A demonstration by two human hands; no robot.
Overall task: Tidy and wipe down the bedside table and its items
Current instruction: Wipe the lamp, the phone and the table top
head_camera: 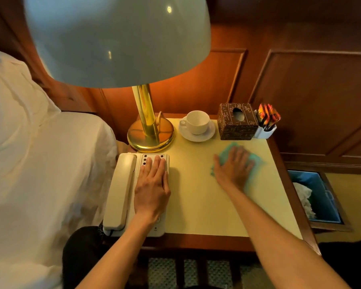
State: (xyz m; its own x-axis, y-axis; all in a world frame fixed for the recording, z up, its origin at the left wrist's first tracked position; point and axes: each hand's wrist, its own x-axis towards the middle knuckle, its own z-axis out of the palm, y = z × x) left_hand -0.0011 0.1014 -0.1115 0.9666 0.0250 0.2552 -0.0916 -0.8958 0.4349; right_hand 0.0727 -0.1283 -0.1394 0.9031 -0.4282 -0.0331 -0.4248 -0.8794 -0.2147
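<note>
Cloth (251, 161) is pressed flat onto the table (198, 197) under the right hand (234, 167), whose fingers are spread straight and point toward the tissue box (237, 122) at the back. It is seen as a green, blurred patch on the right half of the cream top, its edges showing beyond the fingers on the far and right sides. Unwiped surface is judged to lie mainly to the left and nearer the front edge, so the next stroke would be drawn that way, toward the telephone (133, 192). The telephone's long axis runs front to back along the left edge, and it is steadied by the left hand (152, 184), laid open over the keypad. Cup and saucer (197, 126) are set well behind.
</note>
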